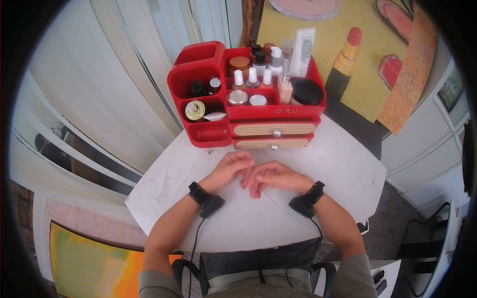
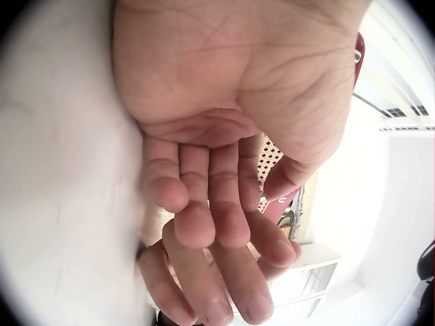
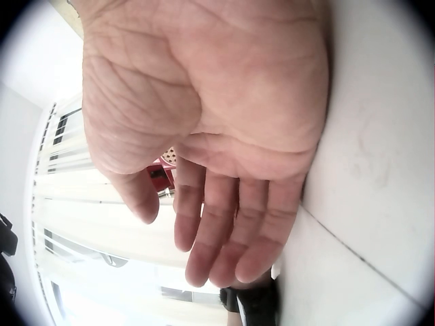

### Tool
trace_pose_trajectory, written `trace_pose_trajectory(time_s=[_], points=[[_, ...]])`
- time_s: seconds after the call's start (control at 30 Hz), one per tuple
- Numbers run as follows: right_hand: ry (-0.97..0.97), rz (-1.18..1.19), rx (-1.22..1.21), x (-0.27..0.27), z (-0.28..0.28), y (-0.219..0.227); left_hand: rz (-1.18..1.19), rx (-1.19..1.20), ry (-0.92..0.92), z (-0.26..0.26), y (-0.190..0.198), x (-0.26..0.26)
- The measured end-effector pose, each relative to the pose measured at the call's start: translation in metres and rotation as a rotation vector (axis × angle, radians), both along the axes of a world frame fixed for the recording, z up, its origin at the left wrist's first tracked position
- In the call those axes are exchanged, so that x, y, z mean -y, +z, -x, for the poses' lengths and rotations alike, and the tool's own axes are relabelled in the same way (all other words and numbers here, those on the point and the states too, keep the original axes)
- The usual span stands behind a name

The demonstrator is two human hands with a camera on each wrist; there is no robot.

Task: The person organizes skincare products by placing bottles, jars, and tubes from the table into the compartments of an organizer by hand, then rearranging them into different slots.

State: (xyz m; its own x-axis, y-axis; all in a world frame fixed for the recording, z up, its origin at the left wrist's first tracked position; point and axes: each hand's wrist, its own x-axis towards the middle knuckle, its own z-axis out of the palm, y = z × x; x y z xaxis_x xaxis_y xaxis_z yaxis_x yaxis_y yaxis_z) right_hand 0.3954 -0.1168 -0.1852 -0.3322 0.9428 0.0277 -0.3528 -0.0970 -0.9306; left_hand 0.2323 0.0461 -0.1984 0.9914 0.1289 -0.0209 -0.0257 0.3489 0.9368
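Observation:
My left hand [image 1: 231, 169] and right hand [image 1: 279, 178] rest on the white marble-patterned table [image 1: 348, 164], fingers loosely curled and meeting in the middle. Neither palm holds anything in the wrist views. Just beyond them stands a red makeup organizer [image 1: 254, 112] with two woven-front drawers [image 1: 258, 129], both pushed in or nearly so. Its upper compartments carry several white-capped nail polish bottles [image 1: 252, 75], a white tube [image 1: 302, 52], a pump bottle [image 1: 275, 61], a black round jar [image 1: 306, 92] and an orange-lidded jar [image 1: 239, 64]. A gold-topped bottle [image 1: 195, 110] sits in the left column.
A yellow panel with a painted lipstick [image 1: 350, 47] stands behind the organizer to the right. White curtains [image 1: 114, 64] hang at the left. Black cameras [image 1: 212, 206] with cables are strapped to both wrists. The table's front edge lies close to my body.

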Motion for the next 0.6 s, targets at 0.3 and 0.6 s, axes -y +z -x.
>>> trace_pose_trajectory(time_s=[0.3, 0.6], points=[[-0.014, 0.026, -0.026, -0.001, 0.000, -0.004, -0.054, -0.017, 0.045, -0.001, 0.014, 0.007], [-0.008, 0.025, -0.022, -0.001, 0.000, -0.003, -0.093, 0.001, 0.063, 0.000, 0.014, 0.008]])
